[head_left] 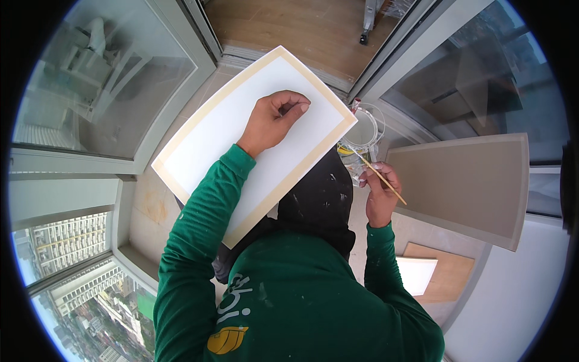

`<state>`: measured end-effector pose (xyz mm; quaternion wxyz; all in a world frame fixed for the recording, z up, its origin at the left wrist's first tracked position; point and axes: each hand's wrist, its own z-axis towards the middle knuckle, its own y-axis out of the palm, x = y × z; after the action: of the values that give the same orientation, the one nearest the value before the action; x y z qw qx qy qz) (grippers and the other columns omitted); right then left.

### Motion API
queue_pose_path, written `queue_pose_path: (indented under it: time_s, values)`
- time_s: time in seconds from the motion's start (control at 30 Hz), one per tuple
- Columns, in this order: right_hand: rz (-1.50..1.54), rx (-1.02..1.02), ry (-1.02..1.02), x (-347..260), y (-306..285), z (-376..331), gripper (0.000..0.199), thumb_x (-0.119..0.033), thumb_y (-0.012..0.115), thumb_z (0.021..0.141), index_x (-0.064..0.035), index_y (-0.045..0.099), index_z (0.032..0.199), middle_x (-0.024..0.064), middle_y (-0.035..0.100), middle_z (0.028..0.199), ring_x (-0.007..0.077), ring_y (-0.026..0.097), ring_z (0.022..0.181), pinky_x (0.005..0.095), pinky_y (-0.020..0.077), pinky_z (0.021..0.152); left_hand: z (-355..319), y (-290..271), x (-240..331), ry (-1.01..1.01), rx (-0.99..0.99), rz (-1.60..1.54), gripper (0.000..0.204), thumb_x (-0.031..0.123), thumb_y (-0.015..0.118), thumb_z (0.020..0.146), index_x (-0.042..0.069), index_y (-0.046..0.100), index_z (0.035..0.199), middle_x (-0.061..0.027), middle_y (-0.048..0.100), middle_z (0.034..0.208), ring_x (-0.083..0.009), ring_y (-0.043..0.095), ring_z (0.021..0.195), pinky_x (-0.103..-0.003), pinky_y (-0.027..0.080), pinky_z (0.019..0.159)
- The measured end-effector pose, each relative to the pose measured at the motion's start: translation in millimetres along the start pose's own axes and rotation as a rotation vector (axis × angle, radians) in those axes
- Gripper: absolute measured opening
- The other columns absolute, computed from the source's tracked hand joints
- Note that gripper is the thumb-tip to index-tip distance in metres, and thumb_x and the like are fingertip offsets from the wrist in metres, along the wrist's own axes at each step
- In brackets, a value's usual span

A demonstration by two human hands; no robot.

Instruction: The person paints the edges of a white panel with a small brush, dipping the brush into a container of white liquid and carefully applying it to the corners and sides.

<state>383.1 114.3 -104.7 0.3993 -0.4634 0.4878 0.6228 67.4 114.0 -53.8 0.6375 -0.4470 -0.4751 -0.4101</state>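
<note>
A large white board (265, 114) with a beige border lies slanted across my lap. Over its upper part is my left hand (274, 120), fingers curled and thumb tip pressed to the forefinger; whatever may be in that pinch is too small to make out. On the right, my right hand (381, 188) is closed round a thin paintbrush (386, 181) with a wooden handle. Its far end points up and left to a clear container (350, 158) with some yellow in it. Just beyond stands a round white-rimmed bucket (363, 128), partly hidden by the board's corner.
A large grey-beige panel (461, 181) stands tilted at the right. Below it, a brown board (449, 271) and a smaller white panel (416, 273) lie on the floor. A glass door (108, 78) is at the left, and a door track (283, 72) crosses ahead.
</note>
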Motion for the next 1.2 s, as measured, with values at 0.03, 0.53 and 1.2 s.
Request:
queue_pose_path:
  time_s: [0.03,0.53,1.2]
  values:
    - [0.001,-0.015,-0.007,-5,8,-7,0.009,0.0,0.068,0.102,-0.0015,0.066,0.111,0.0127,0.075,0.1,0.0156,0.069,0.079,0.0298,0.0563,0.068,0,0,4,-0.005,-0.009,0.018,0.016,0.012,0.074,0.102,0.0,0.077,0.112,-0.0029,0.078,0.096,-0.0089,0.067,0.085,-0.027,0.056,0.081]
    - [-0.296,-0.301,-0.166,-12,55,-53,0.022,0.008,0.075,0.091,0.0006,0.064,0.109,0.0145,0.076,0.101,0.0202,0.077,0.09,0.0322,0.0616,0.083,-5,4,14,0.193,-0.069,0.283,0.013,0.009,0.075,0.099,0.0,0.077,0.109,-0.0088,0.076,0.095,-0.017,0.07,0.08,-0.03,0.056,0.074]
    - [-0.436,-0.333,-0.319,-24,69,-49,0.026,0.01,0.075,0.081,-0.0022,0.066,0.104,0.0148,0.076,0.096,0.0257,0.078,0.085,0.0341,0.0627,0.079,-4,7,13,0.212,-0.083,0.327,0.014,0.009,0.075,0.099,0.001,0.077,0.109,-0.0103,0.076,0.096,-0.0209,0.071,0.079,-0.032,0.056,0.07]
